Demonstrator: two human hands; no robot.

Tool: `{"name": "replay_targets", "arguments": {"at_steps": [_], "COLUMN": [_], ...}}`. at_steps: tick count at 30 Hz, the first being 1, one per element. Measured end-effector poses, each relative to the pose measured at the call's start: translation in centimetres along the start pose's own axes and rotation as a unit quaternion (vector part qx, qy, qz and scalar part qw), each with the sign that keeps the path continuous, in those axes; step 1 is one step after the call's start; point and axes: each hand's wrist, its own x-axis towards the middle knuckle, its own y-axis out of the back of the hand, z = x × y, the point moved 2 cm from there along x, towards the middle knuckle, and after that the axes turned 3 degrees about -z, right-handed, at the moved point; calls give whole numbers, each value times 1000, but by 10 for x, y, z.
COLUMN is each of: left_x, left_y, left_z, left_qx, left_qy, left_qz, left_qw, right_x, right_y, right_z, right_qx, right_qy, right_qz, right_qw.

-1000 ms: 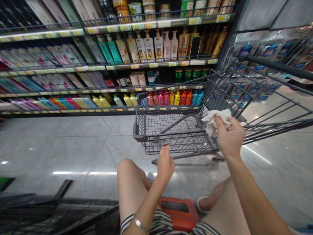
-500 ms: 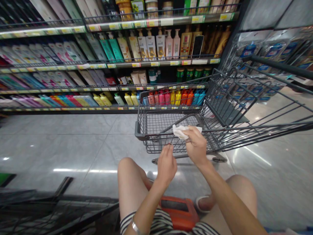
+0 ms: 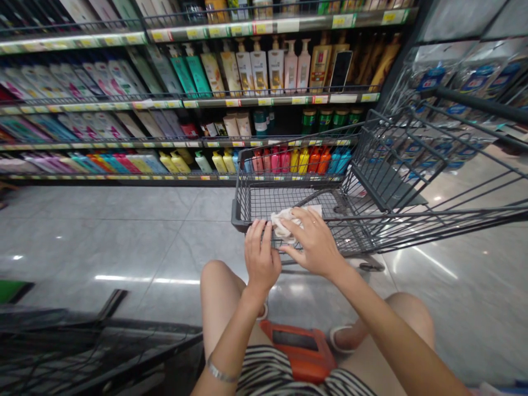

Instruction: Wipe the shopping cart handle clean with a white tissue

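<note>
My right hand (image 3: 315, 242) presses a crumpled white wipe (image 3: 282, 224) against the side rail of a dark wire shopping cart (image 3: 243, 221). Its thumb and index finger are spread, and the other fingers lie over the wipe. Just left of it, my left hand (image 3: 262, 257) has its fingers stretched up to the same rail, near the cart's front corner. The fingertips look to be at the rail, though I cannot tell whether they touch it. Nothing shows in that hand. Through the wires, the cart's basket appears bare.
Shelves of pump bottles (image 3: 259, 69) and jars run along the far side. A phone (image 3: 340, 71) leans among the bottles. Blue-labelled packs (image 3: 474, 80) hang at right. An orange stool (image 3: 309, 352) sits between my knees. Dark wire racking (image 3: 94, 352) stands at lower left.
My right hand has moved left and lower with the wipe, its fingers spreading over it. My left hand has shifted left and up to the rail, its fingers straightening.
</note>
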Motion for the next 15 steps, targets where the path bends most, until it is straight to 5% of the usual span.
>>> {"name": "replay_targets", "arguments": {"at_steps": [9, 15], "left_x": [12, 11], "left_y": [-5, -9], "left_z": [-5, -5], "left_qx": [38, 51], "left_qy": [2, 1], "left_qz": [-52, -49], "left_qw": [998, 997], "right_x": [10, 15], "right_y": [-9, 37], "right_z": [12, 32], "right_qx": [61, 83], "right_qy": [-25, -186], "right_qz": [90, 329], "right_qw": [994, 922]}}
